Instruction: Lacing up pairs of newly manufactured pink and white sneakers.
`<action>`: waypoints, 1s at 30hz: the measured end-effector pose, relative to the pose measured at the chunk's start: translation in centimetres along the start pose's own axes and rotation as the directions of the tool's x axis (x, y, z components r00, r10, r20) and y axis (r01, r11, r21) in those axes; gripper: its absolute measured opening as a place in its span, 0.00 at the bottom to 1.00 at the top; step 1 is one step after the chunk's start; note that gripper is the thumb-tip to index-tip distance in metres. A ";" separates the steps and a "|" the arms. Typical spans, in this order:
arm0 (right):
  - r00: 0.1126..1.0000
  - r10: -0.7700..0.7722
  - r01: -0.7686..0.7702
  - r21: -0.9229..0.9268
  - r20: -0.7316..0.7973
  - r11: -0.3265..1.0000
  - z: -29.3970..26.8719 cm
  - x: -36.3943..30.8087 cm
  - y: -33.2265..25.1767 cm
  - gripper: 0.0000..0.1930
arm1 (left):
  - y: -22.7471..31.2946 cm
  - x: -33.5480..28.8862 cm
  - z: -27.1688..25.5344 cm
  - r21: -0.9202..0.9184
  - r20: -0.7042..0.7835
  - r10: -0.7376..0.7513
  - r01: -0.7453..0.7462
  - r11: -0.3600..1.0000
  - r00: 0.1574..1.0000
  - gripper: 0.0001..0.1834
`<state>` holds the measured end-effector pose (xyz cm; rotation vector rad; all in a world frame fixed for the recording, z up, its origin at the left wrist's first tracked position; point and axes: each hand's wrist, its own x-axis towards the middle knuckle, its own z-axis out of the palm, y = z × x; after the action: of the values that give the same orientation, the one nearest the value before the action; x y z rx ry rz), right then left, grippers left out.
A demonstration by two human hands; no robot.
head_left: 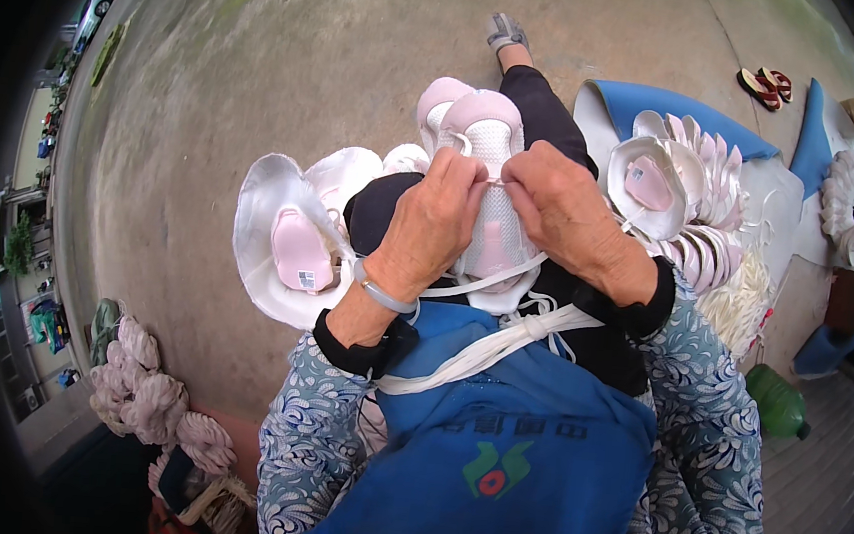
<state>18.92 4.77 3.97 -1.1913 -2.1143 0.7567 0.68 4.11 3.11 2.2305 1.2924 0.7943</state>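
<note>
On my lap lies a pale pink and white mesh shoe upper (487, 139), with a second upper (440, 95) partly hidden behind it at its left. My left hand (431, 212) is closed in a pinch at the left side of the upper's lacing area. Opposite it, my right hand (572, 213) pinches too, close to the left one. A thin white shoelace runs between the fingertips, across the upper. Loose lace (486, 280) trails below both hands. A bundle of white laces (470, 356) lies across my blue apron (553, 448).
Several white and pink uppers (301, 242) rest to my left. More stand in rows (700, 173) at the right, beside loose laces (740, 302) and a blue mat (690, 117). A green bottle (776, 400), lower-left bundles (156, 401) and sandals (762, 90) are on the ground.
</note>
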 end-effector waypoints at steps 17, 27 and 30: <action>0.999 0.029 -0.029 0.015 -0.028 0.999 -0.2 -0.4 0.0 0.04 | 0.1 -0.1 0.3 -0.015 -0.027 -0.030 0.029 0.999 0.999 0.07; 0.999 0.007 -0.007 0.007 -0.031 1.000 0.1 -0.5 0.0 0.04 | 0.0 -0.3 0.2 -0.014 -0.043 -0.022 0.021 1.000 0.999 0.07; 1.000 -0.017 0.018 0.009 -0.022 1.000 0.0 -0.6 0.2 0.05 | 0.0 -0.3 0.3 -0.026 -0.040 -0.032 0.031 0.999 0.999 0.08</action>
<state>19.29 4.33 3.67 -1.1698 -2.0990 0.7411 0.73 3.87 2.83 2.1799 1.3256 0.8440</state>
